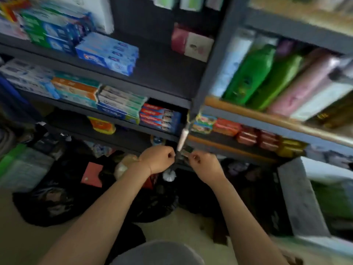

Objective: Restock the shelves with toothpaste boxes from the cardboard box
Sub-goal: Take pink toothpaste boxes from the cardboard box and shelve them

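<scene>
- My left hand and right hand were both curled, fingertips pinched on something small and dark between them; blur hid what it was.
- I judged I was holding it taut from both sides, perhaps to open or untie it.
- No toothpaste box was in either hand; the toothpaste boxes sat stacked on the shelf above my grip.
- I couldn't see the cardboard box.
- Black bags crowded the floor below and left of my hands, and a white strip hung just above them.
</scene>
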A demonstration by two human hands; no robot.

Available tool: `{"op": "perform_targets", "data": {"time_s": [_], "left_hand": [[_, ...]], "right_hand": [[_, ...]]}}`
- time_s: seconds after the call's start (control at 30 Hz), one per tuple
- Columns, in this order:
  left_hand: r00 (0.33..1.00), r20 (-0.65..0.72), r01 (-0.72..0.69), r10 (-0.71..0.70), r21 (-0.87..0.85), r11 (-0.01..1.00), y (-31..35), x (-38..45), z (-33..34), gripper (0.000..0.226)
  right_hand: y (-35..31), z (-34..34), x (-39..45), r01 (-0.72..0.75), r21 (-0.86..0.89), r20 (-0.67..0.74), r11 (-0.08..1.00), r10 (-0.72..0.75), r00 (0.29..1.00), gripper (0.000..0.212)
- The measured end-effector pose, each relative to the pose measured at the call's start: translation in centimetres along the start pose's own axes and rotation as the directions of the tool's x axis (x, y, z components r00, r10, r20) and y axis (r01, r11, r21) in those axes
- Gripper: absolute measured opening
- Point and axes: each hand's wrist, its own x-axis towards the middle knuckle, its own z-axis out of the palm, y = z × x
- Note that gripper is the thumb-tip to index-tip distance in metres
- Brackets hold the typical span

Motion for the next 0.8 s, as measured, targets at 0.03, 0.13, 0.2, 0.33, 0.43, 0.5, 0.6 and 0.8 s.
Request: {"op": "perform_targets", "data": {"time_s": [0.03, 0.13, 0.2, 0.33, 0.43, 0.5, 0.6, 0.8], "left_hand": [[0.999, -0.031, -0.013, 0.013, -0.025, 1.000, 2.3, -0.9, 2.3, 0.024], [0.990, -0.101, -0.109, 0.102, -0.063, 0.992, 10.4, -3.0, 8.6, 0.021], [0.983, -0.063, -0.178, 0.173, -0.074, 0.981, 16.1, -3.4, 11.6, 0.021], [0.954, -0.033, -0.300, 0.299, -0.110, 0.947, 26.3, -2.4, 16.4, 0.021], [0.932, -0.058, -0.363, 0.358, -0.139, 0.921, 31.7, -0.8, 19.8, 0.021], [0.924, -0.065, -0.382, 0.377, -0.130, 0.915, 34.5, 0.6, 21.8, 0.021], [0.911, -0.106, -0.409, 0.398, -0.123, 0.904, 38.0, 3.9, 24.5, 0.019], [0.912, -0.122, -0.409, 0.392, -0.187, 0.893, 44.7, 10.3, 29.5, 0.019]], "right_hand": [[2.3, -1.0, -2.5, -0.022, 0.037, -0.016, 0.999, 0.022, 1.000, 0.021], [9.3, -4.8, -10.6, -0.120, 0.122, -0.074, 0.985, 0.130, 0.989, 0.016], [13.5, -7.4, -15.2, -0.187, 0.170, -0.140, 0.967, 0.212, 0.967, 0.016], [20.8, -12.3, -21.3, -0.287, 0.208, -0.280, 0.935, 0.338, 0.899, 0.018], [25.4, -14.5, -22.9, -0.346, 0.273, -0.353, 0.898, 0.428, 0.832, 0.019], [28.3, -15.3, -23.1, -0.352, 0.268, -0.361, 0.897, 0.432, 0.826, 0.017], [32.9, -16.7, -22.5, -0.357, 0.221, -0.381, 0.907, 0.418, 0.825, 0.015], [41.4, -21.0, -22.2, -0.465, 0.028, -0.364, 0.885, 0.442, 0.820, 0.020]]}}
